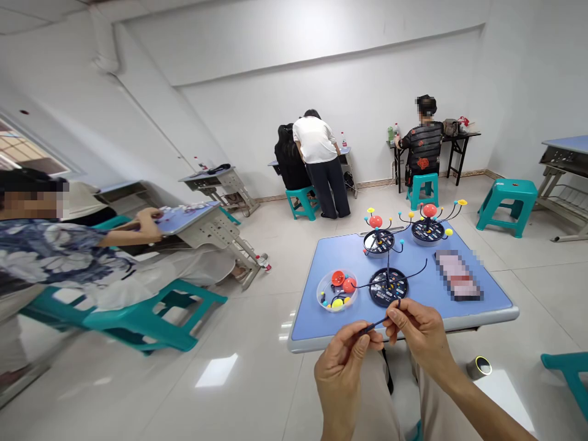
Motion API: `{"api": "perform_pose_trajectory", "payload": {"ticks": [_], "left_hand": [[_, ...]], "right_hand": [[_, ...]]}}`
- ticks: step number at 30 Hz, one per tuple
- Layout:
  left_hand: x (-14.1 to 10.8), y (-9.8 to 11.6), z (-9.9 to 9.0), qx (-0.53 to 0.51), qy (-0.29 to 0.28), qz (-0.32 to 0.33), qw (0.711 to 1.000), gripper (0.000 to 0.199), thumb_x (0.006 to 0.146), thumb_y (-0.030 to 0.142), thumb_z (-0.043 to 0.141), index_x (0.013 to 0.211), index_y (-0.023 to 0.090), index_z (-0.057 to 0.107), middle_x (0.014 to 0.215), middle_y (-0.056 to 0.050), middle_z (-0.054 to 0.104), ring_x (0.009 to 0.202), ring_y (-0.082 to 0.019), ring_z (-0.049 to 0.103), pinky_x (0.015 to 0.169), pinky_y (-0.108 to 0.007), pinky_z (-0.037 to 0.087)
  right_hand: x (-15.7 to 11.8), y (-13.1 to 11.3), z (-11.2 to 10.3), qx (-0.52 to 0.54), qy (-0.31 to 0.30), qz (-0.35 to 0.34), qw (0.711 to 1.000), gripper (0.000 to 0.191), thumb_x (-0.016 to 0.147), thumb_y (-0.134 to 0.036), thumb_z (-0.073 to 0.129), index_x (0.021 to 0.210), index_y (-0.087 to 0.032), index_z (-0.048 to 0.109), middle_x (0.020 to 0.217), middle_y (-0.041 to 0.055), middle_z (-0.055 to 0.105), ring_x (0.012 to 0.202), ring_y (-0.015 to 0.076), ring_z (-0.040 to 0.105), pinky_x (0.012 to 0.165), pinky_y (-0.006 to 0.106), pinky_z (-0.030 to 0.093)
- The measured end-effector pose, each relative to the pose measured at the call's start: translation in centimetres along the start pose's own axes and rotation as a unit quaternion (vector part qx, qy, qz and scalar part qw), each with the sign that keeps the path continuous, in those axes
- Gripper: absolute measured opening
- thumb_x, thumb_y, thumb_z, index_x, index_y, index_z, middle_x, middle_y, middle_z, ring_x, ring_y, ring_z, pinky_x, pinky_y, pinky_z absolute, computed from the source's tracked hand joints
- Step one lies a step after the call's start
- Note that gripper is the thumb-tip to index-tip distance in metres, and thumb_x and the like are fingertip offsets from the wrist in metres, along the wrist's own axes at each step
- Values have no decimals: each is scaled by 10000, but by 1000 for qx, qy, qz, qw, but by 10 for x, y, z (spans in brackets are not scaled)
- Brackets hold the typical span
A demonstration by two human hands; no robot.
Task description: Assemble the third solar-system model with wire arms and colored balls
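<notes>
My left hand (pixel 342 373) and my right hand (pixel 420 334) both pinch a thin dark rod (pixel 377 324) above the front edge of a blue table (pixel 316 318). The left hand grips its lower end, and the right hand grips its upper end. Just beyond them stands a round black base (pixel 388 288) with curved black wires. Left of that base, a clear plastic bowl (pixel 337 291) holds red, yellow and other small balls. Two similar models with red balls on black bases (pixel 379 242) (pixel 427 229) stand farther back. A pixelated flat card (pixel 457 275) lies on the right.
At the left, a seated person's hand (pixel 149 223) rests on a nearby blue desk (pixel 186 218). Teal plastic stools (pixel 508 205) (pixel 151 318) stand around on the tiled floor. Two people (pixel 315 159) (pixel 422 138) work at the far wall, with more desks (pixel 565 177) along the room.
</notes>
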State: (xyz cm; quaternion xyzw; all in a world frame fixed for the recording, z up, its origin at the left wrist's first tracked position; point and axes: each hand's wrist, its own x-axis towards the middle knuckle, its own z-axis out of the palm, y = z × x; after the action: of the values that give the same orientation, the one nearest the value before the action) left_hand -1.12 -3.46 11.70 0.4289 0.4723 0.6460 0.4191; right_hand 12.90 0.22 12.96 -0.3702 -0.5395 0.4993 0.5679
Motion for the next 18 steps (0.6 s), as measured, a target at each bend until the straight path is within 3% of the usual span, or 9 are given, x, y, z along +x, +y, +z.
{"api": "perform_pose_trajectory", "payload": {"ticks": [7, 12, 18], "left_hand": [[-2, -8, 3, 37, 32, 64, 997, 179, 762, 304, 738, 909, 204, 735, 753, -25, 766, 643, -195, 728, 667, -311, 624], [-2, -17, 3, 120, 92, 106, 983, 158, 756, 291, 742, 901, 232, 764, 791, -19, 776, 692, -199, 733, 797, -345, 603], [0, -24, 6, 111, 102, 143, 978, 136, 765, 281, 734, 893, 251, 770, 780, -6, 777, 664, -184, 727, 756, -324, 608]], "right_hand": [[0, 6, 6, 61, 9, 51, 997, 309, 853, -450, 633, 709, -177, 647, 617, 4, 657, 498, 141, 621, 516, 263, 545], [1, 7, 9, 53, 27, 57, 997, 338, 839, -458, 643, 658, -174, 668, 560, 1, 641, 474, 144, 604, 511, 264, 521], [3, 11, 11, 32, 38, 53, 997, 349, 834, -459, 645, 640, -171, 664, 537, -1, 619, 481, 137, 585, 516, 252, 503]]}}
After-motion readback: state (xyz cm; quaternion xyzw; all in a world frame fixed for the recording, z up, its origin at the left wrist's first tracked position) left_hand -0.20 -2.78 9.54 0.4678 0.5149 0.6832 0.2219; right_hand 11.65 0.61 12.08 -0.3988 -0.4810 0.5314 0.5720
